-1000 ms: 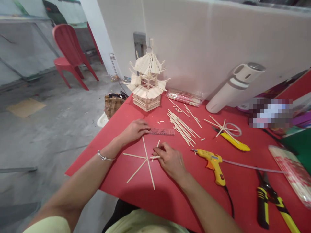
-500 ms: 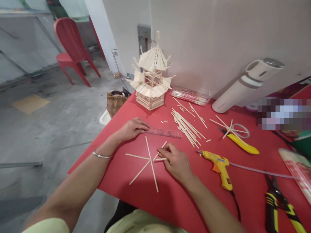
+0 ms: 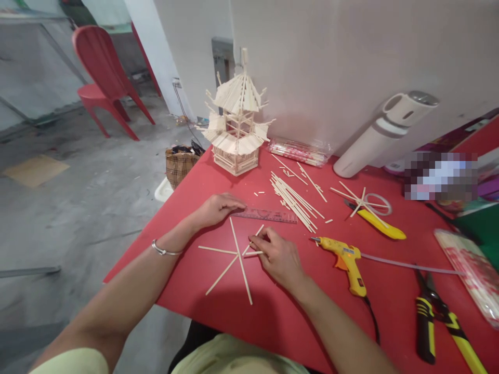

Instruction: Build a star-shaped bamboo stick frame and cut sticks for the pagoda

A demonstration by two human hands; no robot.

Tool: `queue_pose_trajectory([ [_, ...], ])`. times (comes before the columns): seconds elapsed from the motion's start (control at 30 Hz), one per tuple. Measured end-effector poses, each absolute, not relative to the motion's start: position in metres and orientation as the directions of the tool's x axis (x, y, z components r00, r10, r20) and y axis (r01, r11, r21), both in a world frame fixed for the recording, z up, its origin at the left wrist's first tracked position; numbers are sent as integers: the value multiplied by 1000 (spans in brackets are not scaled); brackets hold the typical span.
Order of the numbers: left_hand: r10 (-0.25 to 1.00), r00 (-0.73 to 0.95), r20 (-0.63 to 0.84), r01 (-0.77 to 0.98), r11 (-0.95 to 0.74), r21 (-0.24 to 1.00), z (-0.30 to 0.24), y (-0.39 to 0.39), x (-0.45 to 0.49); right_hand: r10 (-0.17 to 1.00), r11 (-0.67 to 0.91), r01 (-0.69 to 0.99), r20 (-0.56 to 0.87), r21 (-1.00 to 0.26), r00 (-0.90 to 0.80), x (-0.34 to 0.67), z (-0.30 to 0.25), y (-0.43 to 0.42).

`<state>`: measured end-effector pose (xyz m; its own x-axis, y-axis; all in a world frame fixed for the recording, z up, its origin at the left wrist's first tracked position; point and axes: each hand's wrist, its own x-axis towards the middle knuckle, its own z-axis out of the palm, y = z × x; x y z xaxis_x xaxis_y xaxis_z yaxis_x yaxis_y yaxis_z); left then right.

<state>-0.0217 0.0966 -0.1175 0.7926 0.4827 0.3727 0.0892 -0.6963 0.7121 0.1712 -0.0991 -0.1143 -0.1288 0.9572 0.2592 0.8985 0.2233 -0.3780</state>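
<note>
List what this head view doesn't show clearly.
Head view:
Clear, flat plastic ruler: left end partly hidden by left hand; markings too small.
Thin, pale wooden stick: one end hidden by right hand.
Black-and-yellow-handled metal cutters: one handle cut off by bottom edge.

Clear plastic ruler [image 3: 268, 215], matt wooden sticks [image 3: 238, 254]

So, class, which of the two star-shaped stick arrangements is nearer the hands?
The front star, beside the right hand; the rear star lies beyond the hot glue gun.
</note>
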Motion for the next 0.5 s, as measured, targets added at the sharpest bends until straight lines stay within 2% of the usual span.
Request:
queue_pose_trajectory([
  [0.2,509,806,302,111,-631,768,-118,100,-26,952,234,893,279,-384,-129,172,-116,-100],
  [0.37,465,798,383,100,-729,677,-117,99,-23,944,251,888,300,-386,-136,171,-115,-100],
  [0.5,407,808,427,23,-745,666,-119,101,-21,941,261,887,307,-380,-145,171,-114,-99],
])
